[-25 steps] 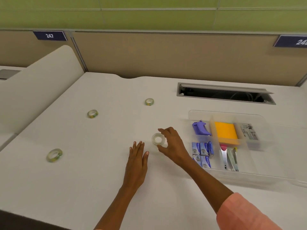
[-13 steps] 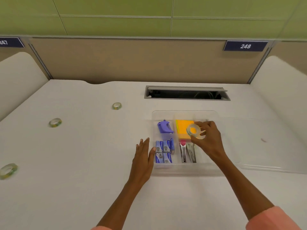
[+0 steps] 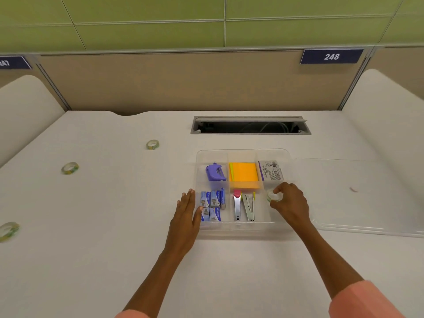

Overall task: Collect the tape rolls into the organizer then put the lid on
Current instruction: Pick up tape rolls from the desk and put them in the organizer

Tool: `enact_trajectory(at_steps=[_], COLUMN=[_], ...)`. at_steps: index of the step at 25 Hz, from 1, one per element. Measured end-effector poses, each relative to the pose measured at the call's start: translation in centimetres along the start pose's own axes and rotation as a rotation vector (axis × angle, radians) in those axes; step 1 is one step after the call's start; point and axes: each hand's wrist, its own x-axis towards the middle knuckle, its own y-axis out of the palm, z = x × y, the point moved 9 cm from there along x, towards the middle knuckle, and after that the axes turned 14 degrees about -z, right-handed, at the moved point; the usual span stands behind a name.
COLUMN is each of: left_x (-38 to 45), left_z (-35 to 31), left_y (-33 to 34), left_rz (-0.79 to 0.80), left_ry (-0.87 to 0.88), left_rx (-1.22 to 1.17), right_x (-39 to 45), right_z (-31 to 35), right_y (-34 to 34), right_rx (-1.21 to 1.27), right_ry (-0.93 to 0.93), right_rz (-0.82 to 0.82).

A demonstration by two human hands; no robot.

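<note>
A clear plastic organizer (image 3: 243,226) with several compartments sits mid-table. My right hand (image 3: 289,201) is shut on a clear tape roll (image 3: 271,196), held low over the organizer's front right compartment. My left hand (image 3: 187,213) lies flat with fingers straight against the organizer's left wall. Three more tape rolls lie on the table to the left: one far back (image 3: 152,144), one in the middle (image 3: 70,168), one near the left edge (image 3: 8,230). The clear lid (image 3: 367,196) lies flat on the table right of the organizer.
The organizer holds a purple staple remover (image 3: 215,172), orange sticky notes (image 3: 244,173), a labelled packet (image 3: 270,170), blue staple boxes (image 3: 212,205) and two staplers (image 3: 244,206). An open cable slot (image 3: 250,125) lies behind it. Beige partitions bound the desk.
My right hand carried the tape roll from the table to the organizer, then rightward and down to the front right compartment. My left hand moved against the organizer's left side.
</note>
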Motion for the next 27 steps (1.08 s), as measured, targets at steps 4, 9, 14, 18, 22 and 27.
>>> enact_trajectory(at_steps=[4, 9, 14, 18, 22, 27], left_x=[0.0, -0.2, -0.6, -0.6, 0.0, 2.5], left_z=[-0.1, -0.5, -0.6, 0.0, 0.6, 2.2], left_y=[-0.1, -0.3, -0.2, -0.3, -0.9, -2.3], left_rz=[-0.001, -0.019, -0.031, -0.053, -0.104, -0.105], left_ry=[0.020, 0.043, 0.022, -0.059, -0.131, -0.101], left_rx=[0.031, 0.050, 0.042, 0.022, -0.062, -0.072], right_x=[0.6, 0.8, 1.2, 1.0, 1.9, 2.1], right_z=[-0.1, -0.2, -0.1, 0.5, 2.4, 10.6], right_y=[1.1, 1.7, 1.4, 1.1, -0.9, -0.9], right_rx=[0.010, 0.004, 0.016, -0.027, -0.093, 0.209], right_ry=[0.005, -0.026, -0.045, -0.111, -0.190, -0.290], right_rz=[0.050, 0.083, 0.093, 0.158, 0.088, 0.030])
